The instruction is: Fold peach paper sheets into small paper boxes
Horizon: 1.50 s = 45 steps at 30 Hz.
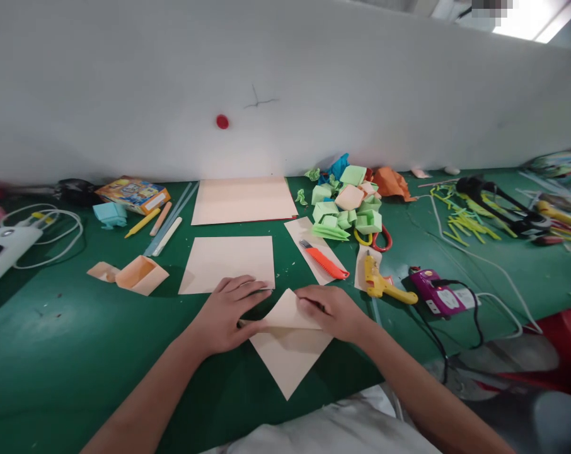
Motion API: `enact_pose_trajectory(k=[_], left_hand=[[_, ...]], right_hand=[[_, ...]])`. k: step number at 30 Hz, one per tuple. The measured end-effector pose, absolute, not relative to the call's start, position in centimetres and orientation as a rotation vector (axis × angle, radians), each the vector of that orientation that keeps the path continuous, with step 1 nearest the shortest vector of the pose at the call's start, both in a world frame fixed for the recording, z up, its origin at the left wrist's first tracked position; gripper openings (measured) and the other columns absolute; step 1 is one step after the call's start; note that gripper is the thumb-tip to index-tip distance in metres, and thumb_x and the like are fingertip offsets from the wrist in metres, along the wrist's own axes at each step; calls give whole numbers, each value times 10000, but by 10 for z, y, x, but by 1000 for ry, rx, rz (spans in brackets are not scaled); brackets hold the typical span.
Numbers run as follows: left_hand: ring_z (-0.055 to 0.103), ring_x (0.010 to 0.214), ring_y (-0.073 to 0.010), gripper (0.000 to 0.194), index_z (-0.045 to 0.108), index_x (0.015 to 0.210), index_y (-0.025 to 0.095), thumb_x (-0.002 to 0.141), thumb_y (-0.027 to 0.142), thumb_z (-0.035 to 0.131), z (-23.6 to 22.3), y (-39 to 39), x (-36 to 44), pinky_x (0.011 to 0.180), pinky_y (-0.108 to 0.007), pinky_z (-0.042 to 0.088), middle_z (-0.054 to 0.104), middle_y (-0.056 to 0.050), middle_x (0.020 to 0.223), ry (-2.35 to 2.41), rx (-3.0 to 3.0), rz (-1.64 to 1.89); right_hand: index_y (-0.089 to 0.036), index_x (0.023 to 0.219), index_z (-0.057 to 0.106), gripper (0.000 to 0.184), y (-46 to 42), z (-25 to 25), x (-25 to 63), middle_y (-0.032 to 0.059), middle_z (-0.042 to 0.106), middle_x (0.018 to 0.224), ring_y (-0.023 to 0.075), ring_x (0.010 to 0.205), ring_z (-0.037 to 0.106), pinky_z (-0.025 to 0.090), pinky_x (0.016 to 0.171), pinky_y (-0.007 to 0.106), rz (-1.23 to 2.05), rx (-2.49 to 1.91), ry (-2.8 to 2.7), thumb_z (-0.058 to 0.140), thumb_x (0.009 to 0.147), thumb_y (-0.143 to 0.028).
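A cream sheet of paper (288, 359) lies cornerwise on the green table near my body, its far part lifted and bent over. My left hand (233, 312) has its fingers spread on the table, with the thumb pressing the paper's left side. My right hand (333, 309) pinches the right side of the raised part with curled fingers. Just beyond my left fingertips is a flat cream sheet (229, 261). An orange utility knife (323, 258) rests on a paper strip beyond my right hand.
A folded paper box (142, 275) is at left. Green and peach paper boxes (346, 205) are heaped at the back, near scissors (382, 238). At right are a yellow glue gun (384, 284) and a purple power strip (441, 293) with cables. A white wall (285, 82) stands behind.
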<state>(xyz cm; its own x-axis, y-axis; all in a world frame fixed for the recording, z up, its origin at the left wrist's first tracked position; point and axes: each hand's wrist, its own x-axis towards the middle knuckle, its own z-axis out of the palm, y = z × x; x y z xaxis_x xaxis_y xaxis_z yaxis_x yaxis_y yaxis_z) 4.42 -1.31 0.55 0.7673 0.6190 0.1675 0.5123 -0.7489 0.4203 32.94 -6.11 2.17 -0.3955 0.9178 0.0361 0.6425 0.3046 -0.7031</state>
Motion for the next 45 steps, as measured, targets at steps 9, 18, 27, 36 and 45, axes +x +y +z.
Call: enact_pose_trajectory(k=[9,18,27,36,45], left_hand=[[405,1472,-353,693,411,1563,314,954,622,533,3,-13,44,1146,-537,295,451,-64,1611,838,2672,214],[424,1459,-351,675,463,1529,360,923,639,567,5,-12,43,1141,-526,305,458,-39,1608,864,2614,223],[353,1497,-365,752,424,1554,341,907,705,544,6,-8,40,1153,-535,259,389,-44,1648,825,2616,153],[368,1491,-360,708,482,1519,334,909,684,557,5,-10,42,1148,-535,272,421,-53,1630,841,2610,178],[350,1500,-362,733,462,1534,313,915,697,537,4,-9,41,1152,-546,258,389,-64,1646,843,2619,146]], right_hand=[[-275,1432,588,439,-39,20,307,42,746,1108,217,1014,686,445,751,303,599,-1509,-2562,380,1073,-418],[-260,1301,647,393,-40,22,304,57,758,1035,231,964,658,394,725,312,499,-1576,-2647,344,1075,-367],[-276,1366,581,390,-37,24,304,49,740,1183,233,1014,662,400,747,315,502,-1587,-2635,351,1070,-387],[-258,1368,545,385,-32,29,300,64,751,1098,236,966,683,395,691,310,542,-1647,-2629,336,1047,-298],[-290,1398,538,407,-30,27,298,57,750,1140,232,1002,683,396,707,293,575,-1646,-2617,385,1022,-262]])
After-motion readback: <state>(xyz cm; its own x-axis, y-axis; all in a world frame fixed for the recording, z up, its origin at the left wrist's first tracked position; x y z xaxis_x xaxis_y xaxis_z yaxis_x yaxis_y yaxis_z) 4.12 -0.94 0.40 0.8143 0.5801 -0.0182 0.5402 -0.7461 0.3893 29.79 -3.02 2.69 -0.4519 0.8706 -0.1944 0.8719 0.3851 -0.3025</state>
